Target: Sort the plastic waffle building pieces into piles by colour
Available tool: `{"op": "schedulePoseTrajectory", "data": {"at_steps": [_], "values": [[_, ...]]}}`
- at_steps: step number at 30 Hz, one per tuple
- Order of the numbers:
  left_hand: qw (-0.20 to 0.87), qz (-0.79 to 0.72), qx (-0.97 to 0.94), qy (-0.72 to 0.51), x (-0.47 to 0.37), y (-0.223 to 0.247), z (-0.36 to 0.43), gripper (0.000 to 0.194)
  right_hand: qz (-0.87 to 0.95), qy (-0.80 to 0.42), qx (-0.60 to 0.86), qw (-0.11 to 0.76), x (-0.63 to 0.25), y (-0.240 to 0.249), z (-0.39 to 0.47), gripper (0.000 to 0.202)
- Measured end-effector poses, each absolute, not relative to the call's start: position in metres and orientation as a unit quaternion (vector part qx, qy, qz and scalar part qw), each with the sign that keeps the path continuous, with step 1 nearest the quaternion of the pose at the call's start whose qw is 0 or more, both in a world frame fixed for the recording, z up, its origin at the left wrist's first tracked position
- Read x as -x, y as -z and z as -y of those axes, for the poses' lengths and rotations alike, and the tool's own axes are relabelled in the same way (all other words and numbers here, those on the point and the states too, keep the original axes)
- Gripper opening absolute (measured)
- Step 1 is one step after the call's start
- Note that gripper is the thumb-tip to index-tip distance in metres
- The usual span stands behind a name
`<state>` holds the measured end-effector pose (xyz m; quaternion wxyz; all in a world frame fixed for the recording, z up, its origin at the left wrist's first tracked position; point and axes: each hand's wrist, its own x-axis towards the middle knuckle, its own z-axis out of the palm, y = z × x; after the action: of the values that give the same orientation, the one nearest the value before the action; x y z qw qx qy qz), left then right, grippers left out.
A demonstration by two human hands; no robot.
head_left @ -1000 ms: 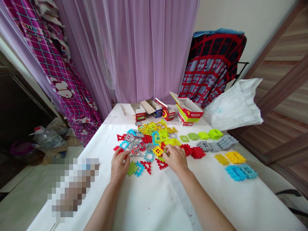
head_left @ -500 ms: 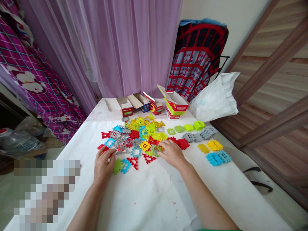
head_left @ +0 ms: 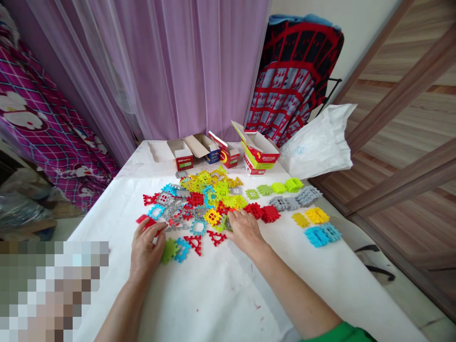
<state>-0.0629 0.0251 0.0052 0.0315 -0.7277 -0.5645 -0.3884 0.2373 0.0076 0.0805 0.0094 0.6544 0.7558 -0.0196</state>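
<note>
A mixed pile of plastic pieces (head_left: 195, 198) in red, yellow, grey and blue lies mid-table. My left hand (head_left: 147, 244) rests at its left front, fingers apart over a red piece (head_left: 145, 220); a green piece (head_left: 169, 251) and a blue piece (head_left: 182, 250) lie just right of it. My right hand (head_left: 245, 230) is at the pile's right front, its fingers curled down at a green piece (head_left: 223, 223); its fingertips are partly hidden. Two red triangles (head_left: 193, 244) lie between the hands. To the right are stacks of red (head_left: 270, 213), grey (head_left: 308, 195), yellow (head_left: 317, 215) and blue pieces (head_left: 322, 234).
Open small boxes (head_left: 184, 162) stand along the back of the white table (head_left: 213, 294), with stacked red and green boxes (head_left: 259, 156) beside them. A white bag (head_left: 317, 142) sits at the back right. Lime green pieces (head_left: 293, 185) form a row near it.
The view has shifted slightly. My right hand has moved a little left at the pile's edge. My left hand stays by the red piece.
</note>
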Motion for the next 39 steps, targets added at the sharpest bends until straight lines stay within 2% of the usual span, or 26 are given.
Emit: {"op": "schedulePoseTrajectory", "data": {"at_steps": [5,9,11,15,17,27,34,39], "values": [[0.022,0.568,0.729,0.382,0.064,-0.004,-0.025,0.025,-0.775,0.036,-0.631,-0.026,-0.255,-0.094,-0.007,0.045],[0.010,0.572,0.727,0.381,0.063,-0.006,-0.025,0.026,-0.764,0.004,-0.641,-0.069,-0.310,-0.120,-0.042,0.056],[0.014,0.569,0.725,0.388,0.063,-0.006,-0.026,0.025,-0.757,-0.015,-0.651,-0.041,-0.341,-0.128,-0.070,0.054],[0.022,0.561,0.728,0.393,0.065,-0.003,-0.028,0.024,-0.786,0.002,-0.611,0.090,-0.376,-0.126,-0.113,0.055],[0.028,0.559,0.729,0.393,0.065,-0.001,-0.029,0.024,-0.800,0.000,-0.586,0.126,-0.378,-0.120,-0.122,0.054],[0.030,0.560,0.737,0.377,0.068,-0.004,-0.028,0.023,-0.797,-0.021,-0.580,0.168,-0.363,-0.112,-0.128,0.042],[0.021,0.569,0.732,0.376,0.067,-0.004,-0.027,0.026,-0.789,0.006,-0.589,0.176,-0.362,-0.109,-0.132,0.050],[0.022,0.563,0.739,0.370,0.068,-0.004,-0.027,0.027,-0.795,-0.005,-0.576,0.193,-0.360,-0.105,-0.136,0.047]]}}
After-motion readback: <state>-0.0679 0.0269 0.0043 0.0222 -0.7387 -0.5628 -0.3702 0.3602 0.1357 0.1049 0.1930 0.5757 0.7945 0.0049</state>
